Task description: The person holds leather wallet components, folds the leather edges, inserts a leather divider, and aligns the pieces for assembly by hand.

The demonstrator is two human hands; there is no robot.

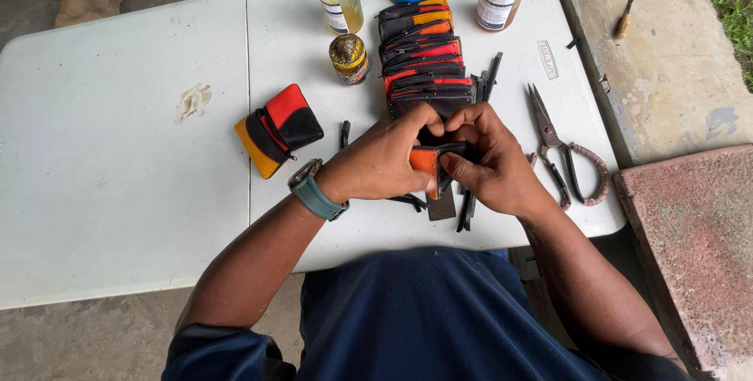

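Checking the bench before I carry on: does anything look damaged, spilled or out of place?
One flaw: a brownish scuffed patch mars the white table top, left of the lone wallet. Otherwise the stacked wallets, bottles and scissors sit orderly, and both hands hold one wallet.

The person wears a dark navy top with short sleeves ending above the elbows, bare forearms, and a teal-strapped watch (pixel 315 190) with a grey case on the left wrist.
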